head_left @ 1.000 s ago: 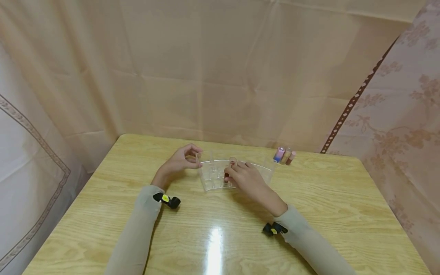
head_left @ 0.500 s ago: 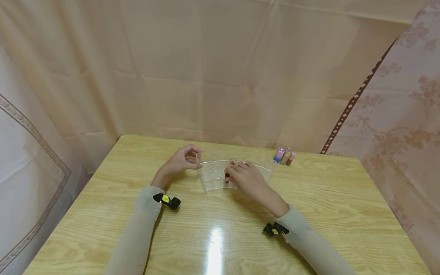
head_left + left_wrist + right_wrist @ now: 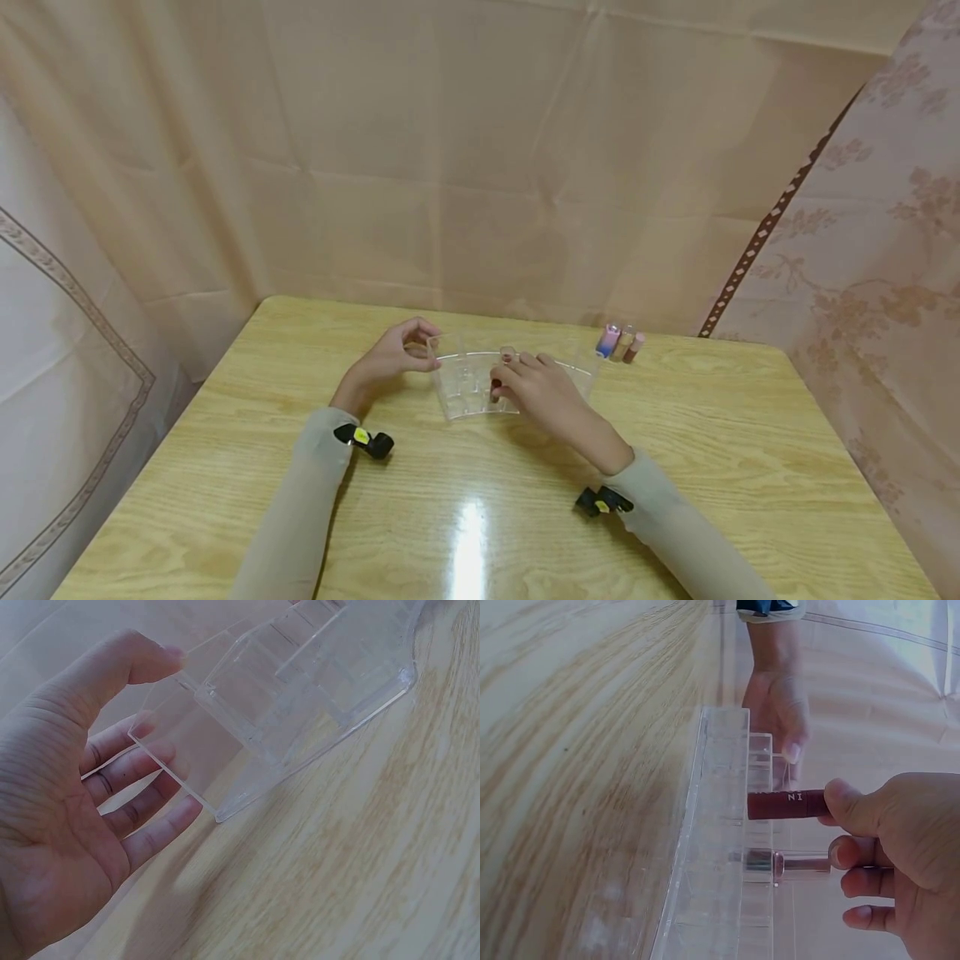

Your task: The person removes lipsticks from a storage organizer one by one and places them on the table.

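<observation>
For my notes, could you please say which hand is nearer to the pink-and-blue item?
The right hand: left of the pink-and-blue item, at the organizer; the left hand is farther, at the organizer's left edge.

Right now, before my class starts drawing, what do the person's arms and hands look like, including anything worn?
The left sleeve and right sleeve are long, plain and pale grey-beige, ending near the wrists. The left wrist device and right wrist device are small, black and marked with yellow. The left hand and right hand are bare, with no gloves or rings in sight.
</observation>
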`<state>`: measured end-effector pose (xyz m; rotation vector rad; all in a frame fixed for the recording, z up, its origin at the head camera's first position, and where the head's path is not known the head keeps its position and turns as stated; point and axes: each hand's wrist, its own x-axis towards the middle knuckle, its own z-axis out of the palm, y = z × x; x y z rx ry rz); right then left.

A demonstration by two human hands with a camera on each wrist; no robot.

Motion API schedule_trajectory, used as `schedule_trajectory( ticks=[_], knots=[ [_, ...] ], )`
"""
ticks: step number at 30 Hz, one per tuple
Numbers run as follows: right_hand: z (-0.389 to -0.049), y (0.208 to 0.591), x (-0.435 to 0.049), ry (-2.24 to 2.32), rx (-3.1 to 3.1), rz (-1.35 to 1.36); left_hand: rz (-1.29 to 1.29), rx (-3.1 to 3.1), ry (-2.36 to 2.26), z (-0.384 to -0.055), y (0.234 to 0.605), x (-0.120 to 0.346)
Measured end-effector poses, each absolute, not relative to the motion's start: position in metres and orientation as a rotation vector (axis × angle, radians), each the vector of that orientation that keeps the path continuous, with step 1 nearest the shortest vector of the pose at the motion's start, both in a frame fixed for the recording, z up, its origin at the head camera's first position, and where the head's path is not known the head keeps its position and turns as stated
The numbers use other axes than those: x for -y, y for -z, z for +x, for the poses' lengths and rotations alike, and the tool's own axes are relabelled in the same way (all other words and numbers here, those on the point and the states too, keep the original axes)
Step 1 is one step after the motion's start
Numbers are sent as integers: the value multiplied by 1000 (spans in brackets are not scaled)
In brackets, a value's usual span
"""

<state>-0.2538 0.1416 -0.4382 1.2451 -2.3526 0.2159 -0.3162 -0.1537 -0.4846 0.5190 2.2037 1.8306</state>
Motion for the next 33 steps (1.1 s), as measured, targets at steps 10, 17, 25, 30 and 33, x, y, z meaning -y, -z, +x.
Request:
schedule_trajectory(
  ticks=[10, 17, 25, 30, 33],
  knots=[
    [-254, 433, -146, -342, 2465, 1327, 531, -2249, -1791, -317, 484, 155],
    [-254, 433, -148, -366, 2482, 1346, 518, -2245, -1792, -318, 487, 154],
    [-254, 430, -151, -368, 2454, 1358, 511, -2230, -1809, -316, 488, 154],
    [-253, 426, -153, -345, 2499, 1352, 520, -2264, -1782, -316, 485, 154],
    [-252, 422, -155, -323, 2534, 1351, 524, -2276, -1768, -316, 484, 154]
  ],
)
